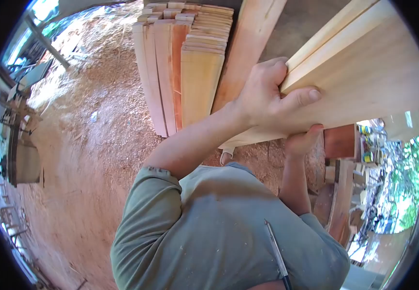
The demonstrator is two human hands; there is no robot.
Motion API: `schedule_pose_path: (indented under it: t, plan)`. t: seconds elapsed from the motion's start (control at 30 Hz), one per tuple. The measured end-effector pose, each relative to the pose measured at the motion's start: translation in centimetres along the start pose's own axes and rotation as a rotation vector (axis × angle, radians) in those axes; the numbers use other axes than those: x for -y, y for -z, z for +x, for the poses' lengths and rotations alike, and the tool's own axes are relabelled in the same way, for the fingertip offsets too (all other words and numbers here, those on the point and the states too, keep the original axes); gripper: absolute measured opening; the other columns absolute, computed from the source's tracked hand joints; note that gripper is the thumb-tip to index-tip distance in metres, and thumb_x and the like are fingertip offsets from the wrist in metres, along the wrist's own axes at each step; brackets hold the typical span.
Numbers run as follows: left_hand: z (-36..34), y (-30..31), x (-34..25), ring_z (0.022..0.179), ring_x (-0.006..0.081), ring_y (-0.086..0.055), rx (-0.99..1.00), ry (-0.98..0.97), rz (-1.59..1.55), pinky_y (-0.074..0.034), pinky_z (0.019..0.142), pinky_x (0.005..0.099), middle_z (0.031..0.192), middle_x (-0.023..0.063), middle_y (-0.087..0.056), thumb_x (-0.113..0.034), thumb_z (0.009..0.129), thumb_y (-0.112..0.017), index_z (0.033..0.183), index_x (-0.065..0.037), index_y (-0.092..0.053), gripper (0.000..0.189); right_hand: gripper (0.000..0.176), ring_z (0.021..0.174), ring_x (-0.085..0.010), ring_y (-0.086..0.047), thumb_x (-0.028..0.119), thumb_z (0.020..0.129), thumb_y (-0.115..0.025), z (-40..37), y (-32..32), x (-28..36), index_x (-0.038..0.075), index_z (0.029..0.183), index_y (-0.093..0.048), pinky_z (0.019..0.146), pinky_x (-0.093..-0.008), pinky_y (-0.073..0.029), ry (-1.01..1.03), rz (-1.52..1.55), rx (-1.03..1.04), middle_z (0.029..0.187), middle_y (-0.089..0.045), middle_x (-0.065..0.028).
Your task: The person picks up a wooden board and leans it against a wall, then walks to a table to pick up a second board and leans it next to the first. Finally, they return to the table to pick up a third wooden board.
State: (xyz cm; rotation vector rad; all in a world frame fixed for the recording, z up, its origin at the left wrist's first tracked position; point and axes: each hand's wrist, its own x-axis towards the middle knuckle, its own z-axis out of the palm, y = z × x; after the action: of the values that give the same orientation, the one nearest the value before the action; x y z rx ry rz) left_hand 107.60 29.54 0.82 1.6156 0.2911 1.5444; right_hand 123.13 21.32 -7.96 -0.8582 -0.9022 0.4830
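Note:
Pale wooden boards, which look like two laid face to face, slant across the upper right. My left hand is closed around their near end, with its thumb on the broad face and its fingers over the upper edge. Below, my right hand holds the lower edge; its thumb tip shows and its other fingers are mostly hidden. A pen lies against the front of my shirt.
Stacked boards stand left of my left hand, beside a long reddish plank. Wood shavings cover the floor. A reddish wood block and cluttered shelving are at right. My foot shows below the boards.

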Motion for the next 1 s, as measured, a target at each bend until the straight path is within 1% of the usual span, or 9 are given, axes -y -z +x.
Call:
schedule_pose_path:
  t: [0.17, 0.33, 0.53, 0.6, 0.67, 0.7, 0.8, 0.87, 1.0]
  plan:
    - [2.7, -0.5, 2.6, 0.056, 0.0272, -0.056, -0.119, 0.018, -0.054, -0.043, 0.049, 0.0365, 0.063, 0.018, -0.053, -0.046, 0.07, -0.077, 0.069, 0.007, -0.057, 0.057, 0.071, 0.122, -0.0278, -0.045, 0.057, 0.093, -0.04, 3.7, -0.4, -2.8, 0.001, 0.137, -0.033, 0.101, -0.0428, -0.039, -0.047, 0.038, -0.002, 0.135, -0.042, -0.0149]
    - [4.7, -0.7, 4.6, 0.055, 0.0273, -0.054, -0.117, -0.034, 0.095, -0.041, 0.047, 0.0378, 0.062, 0.0182, -0.052, -0.048, 0.069, -0.077, 0.061, 0.005, -0.052, 0.06, 0.074, 0.124, -0.0281, -0.044, 0.061, 0.092, -0.038, 6.7, -2.0, -2.3, 0.002, 0.137, -0.034, 0.103, -0.042, -0.037, -0.073, 0.025, 0.107, 0.136, -0.042, -0.0145]
    - [5.9, -0.5, 5.4, 0.054, 0.0286, -0.053, -0.114, -0.062, 0.153, -0.04, 0.046, 0.0389, 0.06, 0.0185, -0.051, -0.048, 0.069, -0.078, 0.057, 0.003, -0.048, 0.06, 0.075, 0.127, -0.0259, -0.041, 0.062, 0.09, -0.043, 8.4, -1.7, -3.2, 0.005, 0.137, -0.035, 0.106, -0.0411, -0.034, -0.137, 0.121, 0.057, 0.136, -0.043, -0.0109]
    - [6.2, -0.3, 5.4, 0.053, 0.0293, -0.053, -0.104, -0.081, 0.181, -0.04, 0.046, 0.039, 0.06, 0.0187, -0.051, -0.048, 0.068, -0.078, 0.056, 0.003, -0.048, 0.06, 0.081, 0.137, -0.0258, -0.029, 0.069, 0.091, -0.03, 8.8, -1.4, -3.2, 0.01, 0.147, -0.022, 0.113, -0.0426, -0.024, -0.159, 0.05, 0.143, 0.148, -0.028, -0.0096]
    - [6.4, 0.2, 5.2, 0.067, 0.0196, -0.066, -0.022, -0.117, 0.262, -0.05, 0.055, 0.0303, 0.075, 0.0173, -0.064, -0.039, 0.076, -0.076, 0.087, 0.008, -0.062, 0.05, 0.082, 0.137, -0.0261, -0.029, 0.069, 0.09, -0.031, 9.1, -1.2, -3.7, 0.01, 0.147, -0.021, 0.113, -0.0427, -0.024, -0.129, 0.04, 0.148, 0.148, -0.028, -0.0095]
    - [6.5, 0.3, 5.3, 0.067, 0.0196, -0.066, -0.025, -0.116, 0.257, -0.05, 0.055, 0.0303, 0.075, 0.0173, -0.064, -0.039, 0.076, -0.076, 0.087, 0.008, -0.062, 0.05, 0.083, 0.137, -0.0263, -0.029, 0.069, 0.09, -0.032, 9.2, -1.2, -3.9, 0.01, 0.147, -0.021, 0.113, -0.0428, -0.025, -0.1, 0.038, 0.15, 0.149, -0.027, -0.0094]
    - [6.8, 0.4, 6.0, 0.067, 0.0197, -0.066, -0.028, -0.081, 0.264, -0.049, 0.054, 0.0304, 0.074, 0.0175, -0.064, -0.04, 0.075, -0.077, 0.085, 0.007, -0.062, 0.05, 0.084, 0.137, -0.0264, -0.029, 0.069, 0.09, -0.034, 9.3, -1.8, -3.8, 0.009, 0.147, -0.021, 0.113, -0.043, -0.025, -0.145, 0.035, 0.11, 0.149, -0.027, -0.0094]
    - [7.2, -0.1, 6.7, 0.048, 0.0322, -0.051, -0.17, -0.131, 0.197, -0.039, 0.045, 0.0398, 0.055, 0.0199, -0.048, -0.047, 0.068, -0.078, 0.053, 0.002, -0.046, 0.06, 0.084, 0.137, -0.0264, -0.029, 0.068, 0.09, -0.035, 9.3, -2.2, -3.7, 0.009, 0.147, -0.02, 0.113, -0.0431, -0.025, -0.146, 0.039, 0.096, 0.149, -0.027, -0.0095]
    - [7.6, 0.3, 7.0, 0.048, 0.0326, -0.052, -0.138, -0.122, 0.205, -0.039, 0.045, 0.04, 0.055, 0.0202, -0.048, -0.046, 0.068, -0.078, 0.053, 0.002, -0.047, 0.06, 0.082, 0.136, -0.0261, -0.029, 0.066, 0.091, -0.037, 10.0, -2.2, -4.5, 0.009, 0.147, -0.02, 0.112, -0.0426, -0.026, -0.081, 0.067, 0.12, 0.148, -0.028, -0.0092]
